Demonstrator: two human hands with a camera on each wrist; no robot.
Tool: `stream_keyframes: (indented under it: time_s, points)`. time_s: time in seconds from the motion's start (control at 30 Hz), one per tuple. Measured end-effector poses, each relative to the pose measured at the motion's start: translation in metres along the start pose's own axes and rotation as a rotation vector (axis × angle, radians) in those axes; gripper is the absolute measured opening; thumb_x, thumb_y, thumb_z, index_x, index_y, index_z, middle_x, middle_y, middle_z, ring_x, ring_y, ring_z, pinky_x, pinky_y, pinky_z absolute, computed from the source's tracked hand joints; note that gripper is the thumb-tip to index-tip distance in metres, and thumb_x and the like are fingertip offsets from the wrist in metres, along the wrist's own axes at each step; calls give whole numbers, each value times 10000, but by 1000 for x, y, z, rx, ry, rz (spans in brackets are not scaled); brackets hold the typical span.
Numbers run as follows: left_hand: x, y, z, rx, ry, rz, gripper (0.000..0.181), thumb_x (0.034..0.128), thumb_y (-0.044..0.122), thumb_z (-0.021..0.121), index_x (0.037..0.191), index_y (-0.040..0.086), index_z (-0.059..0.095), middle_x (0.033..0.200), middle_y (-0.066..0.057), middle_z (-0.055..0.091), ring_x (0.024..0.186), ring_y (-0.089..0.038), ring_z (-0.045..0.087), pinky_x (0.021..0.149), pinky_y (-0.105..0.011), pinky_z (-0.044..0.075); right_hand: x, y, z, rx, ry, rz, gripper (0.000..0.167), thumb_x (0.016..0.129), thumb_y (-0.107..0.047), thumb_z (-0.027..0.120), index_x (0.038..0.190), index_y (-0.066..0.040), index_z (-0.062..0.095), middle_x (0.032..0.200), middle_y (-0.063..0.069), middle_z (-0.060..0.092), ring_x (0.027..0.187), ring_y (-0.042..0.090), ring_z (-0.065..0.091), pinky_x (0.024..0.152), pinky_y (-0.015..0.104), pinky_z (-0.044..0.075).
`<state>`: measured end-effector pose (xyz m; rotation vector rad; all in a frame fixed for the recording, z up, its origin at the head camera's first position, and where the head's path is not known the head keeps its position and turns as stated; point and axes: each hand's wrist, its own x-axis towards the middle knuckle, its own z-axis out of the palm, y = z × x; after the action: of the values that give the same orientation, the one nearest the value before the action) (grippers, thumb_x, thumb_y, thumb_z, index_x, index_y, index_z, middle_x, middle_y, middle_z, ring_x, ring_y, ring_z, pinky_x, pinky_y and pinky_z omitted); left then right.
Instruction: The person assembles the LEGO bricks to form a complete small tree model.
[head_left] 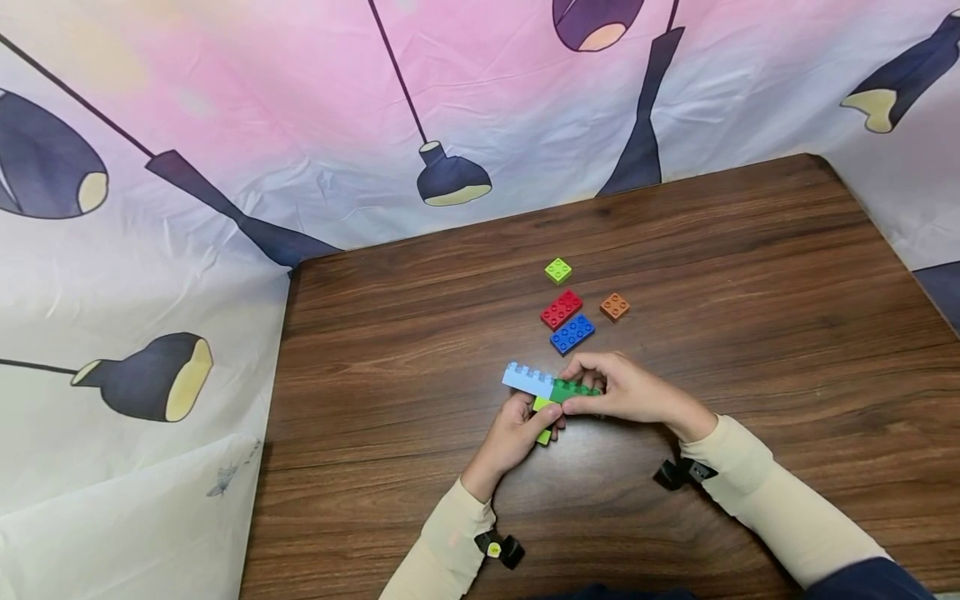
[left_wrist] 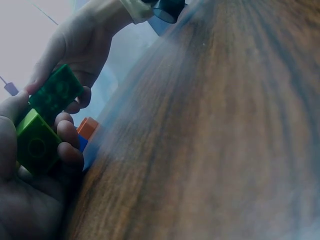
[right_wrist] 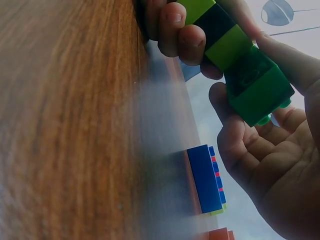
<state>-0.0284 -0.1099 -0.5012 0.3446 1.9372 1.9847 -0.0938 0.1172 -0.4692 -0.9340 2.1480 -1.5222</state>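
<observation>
My left hand (head_left: 512, 437) grips a column of toy building bricks: lime (right_wrist: 229, 47), a dark one (right_wrist: 215, 24) and lime again in the right wrist view. On top of this column, a light blue brick (head_left: 527, 379) and a green brick (head_left: 573, 390) lie end to end, studs up in the head view. My right hand (head_left: 633, 390) pinches the green brick between thumb and fingers. Its hollow underside shows in the right wrist view, beside the upper lime brick. Fingers hide part of the column, and whether the green brick is fully seated on it I cannot tell.
Beyond the hands on the wooden table (head_left: 390, 358) lie a blue brick (head_left: 572, 334), a red brick (head_left: 562, 309), a small orange brick (head_left: 615, 307) and a small lime brick (head_left: 558, 270). A printed cloth (head_left: 300, 108) hangs behind the table's far edge.
</observation>
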Motion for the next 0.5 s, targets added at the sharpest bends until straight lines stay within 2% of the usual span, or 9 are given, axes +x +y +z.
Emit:
stream_keyframes:
  time_s: [0.5]
  points:
    - [0, -3, -1, 10, -6, 8, 250, 1100, 139, 568, 1106, -107, 610, 874, -346, 633, 714, -79, 616, 654, -193, 517, 1, 0, 1, 72, -35, 40, 213, 916, -55, 821, 1101, -49, 715, 820, -51, 621, 717, 92, 553, 608, 246, 466]
